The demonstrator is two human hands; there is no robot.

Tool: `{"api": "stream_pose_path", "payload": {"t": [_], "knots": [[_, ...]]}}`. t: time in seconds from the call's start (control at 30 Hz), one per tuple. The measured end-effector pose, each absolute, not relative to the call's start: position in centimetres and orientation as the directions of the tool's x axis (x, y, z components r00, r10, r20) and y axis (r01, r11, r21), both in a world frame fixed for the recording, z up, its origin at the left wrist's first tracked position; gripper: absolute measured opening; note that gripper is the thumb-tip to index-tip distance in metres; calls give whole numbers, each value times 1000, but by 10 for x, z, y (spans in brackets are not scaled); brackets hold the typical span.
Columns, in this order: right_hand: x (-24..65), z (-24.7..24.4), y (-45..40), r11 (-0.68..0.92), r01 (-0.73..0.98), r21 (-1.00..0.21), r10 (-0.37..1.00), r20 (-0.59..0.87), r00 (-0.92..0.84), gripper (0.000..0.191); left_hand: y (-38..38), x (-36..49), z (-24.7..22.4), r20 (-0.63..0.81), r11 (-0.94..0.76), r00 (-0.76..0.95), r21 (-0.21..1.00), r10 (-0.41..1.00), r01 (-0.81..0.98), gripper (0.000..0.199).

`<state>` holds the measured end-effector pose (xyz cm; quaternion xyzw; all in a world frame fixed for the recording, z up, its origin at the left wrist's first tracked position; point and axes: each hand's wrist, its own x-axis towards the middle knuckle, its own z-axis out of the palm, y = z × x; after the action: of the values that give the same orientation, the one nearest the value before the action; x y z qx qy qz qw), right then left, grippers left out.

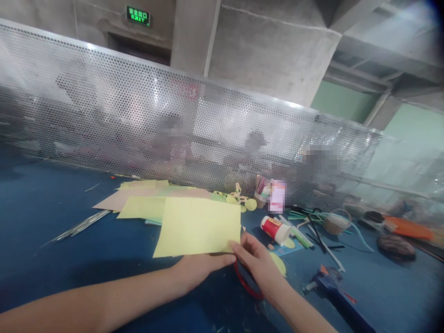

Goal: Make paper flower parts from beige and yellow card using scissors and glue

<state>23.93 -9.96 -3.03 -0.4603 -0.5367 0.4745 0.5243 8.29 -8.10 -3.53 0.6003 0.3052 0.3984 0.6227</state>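
A sheet of pale yellow paper (pixel 199 226) is held up above the blue table. My left hand (pixel 199 270) grips its lower edge from beneath, with the fingers mostly hidden behind the sheet. At the lower right corner, my right hand (pixel 255 254) pinches the same paper between thumb and fingers. A red loop (pixel 258 293), perhaps a scissors handle, shows below my right hand; whether the hand holds it, I cannot tell. Behind the raised sheet lie more yellow sheets (pixel 138 207) and a pinkish sheet (pixel 113 200).
Thin wires (pixel 83 225) lie to the left. On the right are a red-and-white tub (pixel 275 230), round yellow paper cutouts (pixel 278 264), several straws or sticks, and a dark blue-handled tool (pixel 342 300). A perforated metal screen (pixel 138 115) borders the table's far side.
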Motion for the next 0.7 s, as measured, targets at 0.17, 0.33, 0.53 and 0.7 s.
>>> {"api": "stream_pose_path", "payload": {"t": [0.17,0.33,0.53,0.7], "knots": [[234,-32,-100,125,-41,-991,990,127,-61,41,-82,87,-37,70,29,550,985,832,-170,44],[237,-32,-98,80,18,-997,994,79,-77,36,-67,89,-54,163,-85,513,981,843,-174,36],[240,-25,-99,94,37,-995,994,92,-54,29,-67,85,-49,143,-74,471,984,871,-161,32],[240,-25,-99,99,31,-995,995,98,-36,26,-72,83,-45,97,-13,477,984,873,-175,28]]}}
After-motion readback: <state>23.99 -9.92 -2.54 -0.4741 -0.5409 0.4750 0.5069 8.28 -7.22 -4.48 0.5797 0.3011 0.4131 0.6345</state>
